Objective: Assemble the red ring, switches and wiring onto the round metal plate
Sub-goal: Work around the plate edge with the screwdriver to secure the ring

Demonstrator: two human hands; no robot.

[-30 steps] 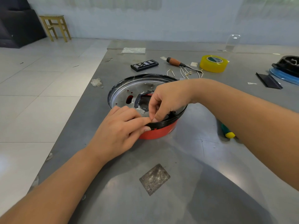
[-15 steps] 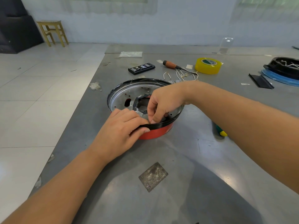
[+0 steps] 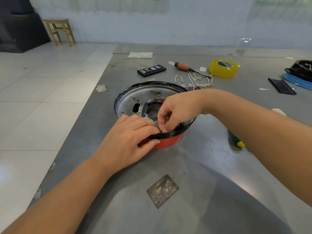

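Red ring (image 3: 168, 142) under round metal plate (image 3: 135, 100), mid-tabletop (image 3: 202, 166) | left hand (image 3: 128, 141) grips the near rim | right hand (image 3: 175, 112) pinches something small there, unclear what | advice: steady the rim, seat gently.

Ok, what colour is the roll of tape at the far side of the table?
Yellow, with a green-and-white label on its core; the roll of tape shows in the head view.

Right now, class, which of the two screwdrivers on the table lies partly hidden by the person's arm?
The green-and-yellow-handled screwdriver, showing only its handle end under the right forearm. The wooden-handled screwdriver lies in full view farther back, beside the yellow tape roll.
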